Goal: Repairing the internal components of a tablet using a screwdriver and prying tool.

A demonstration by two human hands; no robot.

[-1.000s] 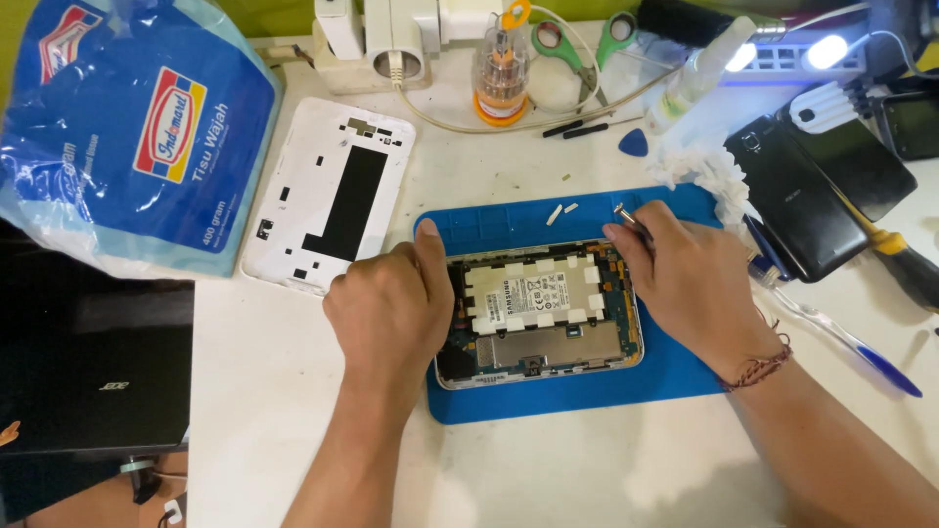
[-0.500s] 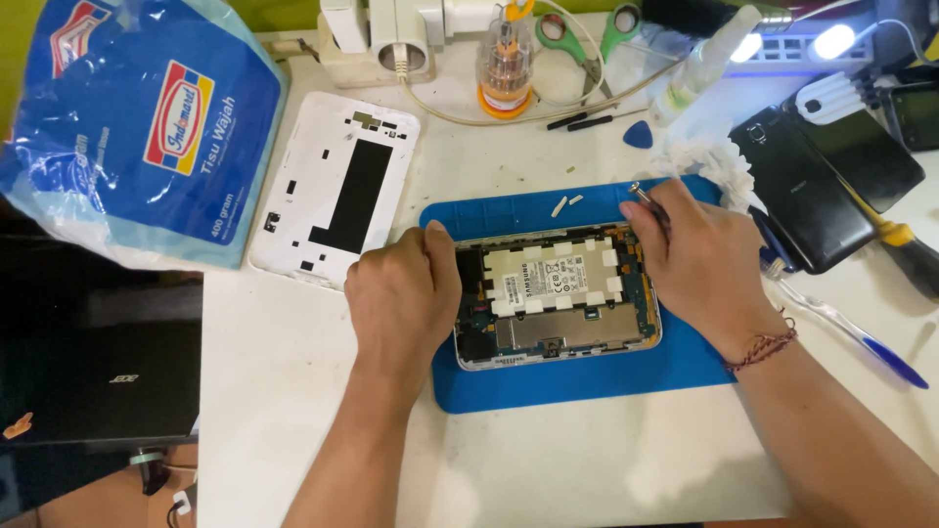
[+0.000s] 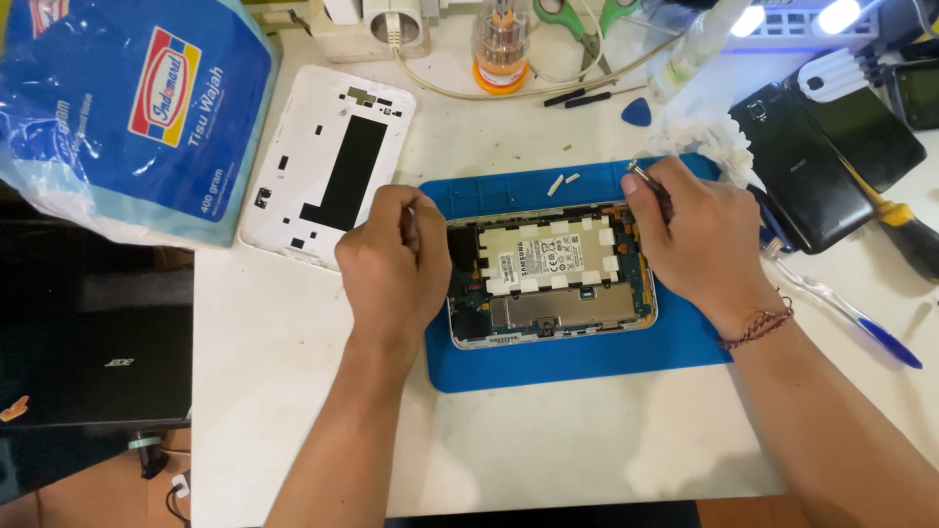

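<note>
Here left hand curled on opened tablet; right hand pinching tweezers.

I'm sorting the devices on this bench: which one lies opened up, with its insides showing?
The tablet on the blue mat, between both hands, battery exposed. The dark phones at right stay closed.

A repair workbench: blue work mat, screwdriver set, scissors, opened tablet.
</note>
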